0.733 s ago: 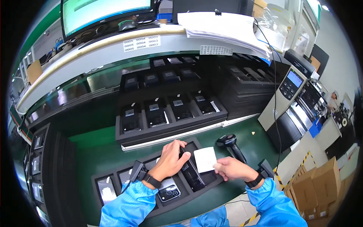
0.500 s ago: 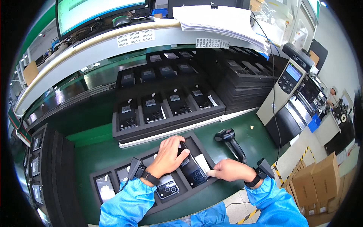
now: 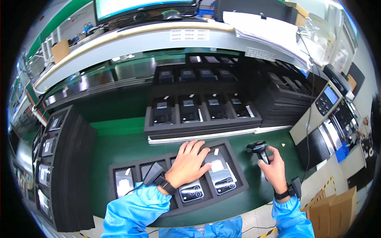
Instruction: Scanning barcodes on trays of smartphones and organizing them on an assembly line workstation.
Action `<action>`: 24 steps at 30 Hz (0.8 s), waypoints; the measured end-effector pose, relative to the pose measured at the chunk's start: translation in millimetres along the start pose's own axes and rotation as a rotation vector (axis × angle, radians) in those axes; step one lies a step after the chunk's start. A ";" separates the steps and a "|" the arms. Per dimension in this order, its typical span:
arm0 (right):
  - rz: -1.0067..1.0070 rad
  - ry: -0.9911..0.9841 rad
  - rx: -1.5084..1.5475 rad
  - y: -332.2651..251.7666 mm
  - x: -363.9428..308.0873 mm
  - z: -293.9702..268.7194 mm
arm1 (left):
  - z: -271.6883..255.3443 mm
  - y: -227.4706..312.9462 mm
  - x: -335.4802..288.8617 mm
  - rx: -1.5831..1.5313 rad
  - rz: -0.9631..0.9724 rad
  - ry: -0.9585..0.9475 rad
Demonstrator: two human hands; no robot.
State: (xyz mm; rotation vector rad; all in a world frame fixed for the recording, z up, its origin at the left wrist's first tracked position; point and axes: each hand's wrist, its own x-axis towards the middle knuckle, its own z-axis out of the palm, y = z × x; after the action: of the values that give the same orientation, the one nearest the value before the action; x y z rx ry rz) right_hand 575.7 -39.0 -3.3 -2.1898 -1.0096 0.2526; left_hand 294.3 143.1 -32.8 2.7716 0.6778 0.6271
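A black foam tray (image 3: pixel 240 174) lies on the bench before me, with phones in its slots, camera side up. The phone in the rightmost slot (image 3: pixel 218 178) bears a white label and has a pale strip along its right edge. Over the neighbouring phone (image 3: pixel 192 192) my left hand (image 3: pixel 188 166) rests palm down with fingers spread, hiding its upper part. To the right of the tray, my right hand (image 3: pixel 274 168) has thumb and fingers around the handle of a black barcode scanner (image 3: pixel 257 147), which lies on the bench.
Stacked foam trays (image 3: pixel 204 126) with phones stand behind; another stack (image 3: pixel 67 170) is at the left. A label printer (image 3: pixel 315 115) stands at the right. A shelf (image 3: pixel 147 37) with monitor and papers spans the back. Cardboard boxes (image 3: pixel 331 210) sit at lower right.
My right hand has left the pale strip beside the rightmost phone and moved right onto the scanner. My left hand has shifted off that phone, its fingers spreading. The view has turned left.
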 end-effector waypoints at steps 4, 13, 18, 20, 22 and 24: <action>0.397 -0.618 0.808 -55.1 -32.3 8.4 | -26.7 -17.1 -41.5 0.065 -0.044 0.022; 0.421 -1.148 0.815 -104.4 -81.3 66.6 | -22.9 -38.6 -48.1 -0.120 -0.104 0.163; 0.420 -1.031 0.920 -107.3 -76.6 50.8 | -15.8 -37.6 -51.2 -0.105 -0.074 0.158; 0.355 -0.857 0.844 -96.7 -70.7 40.6 | -14.3 -35.7 -52.7 -0.087 -0.040 0.171; 0.263 -0.677 0.753 -76.4 -57.1 34.7 | -13.3 -35.5 -57.6 -0.062 -0.062 0.127; 0.183 -0.411 0.646 -42.5 -42.0 28.9 | -11.1 -31.8 -56.0 -0.020 -0.034 0.093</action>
State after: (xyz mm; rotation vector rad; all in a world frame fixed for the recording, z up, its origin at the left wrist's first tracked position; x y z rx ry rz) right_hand 509.5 -35.5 -0.6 -1.6565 -0.7833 0.9977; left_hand 232.0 144.9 -52.4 2.7209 0.7316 0.7555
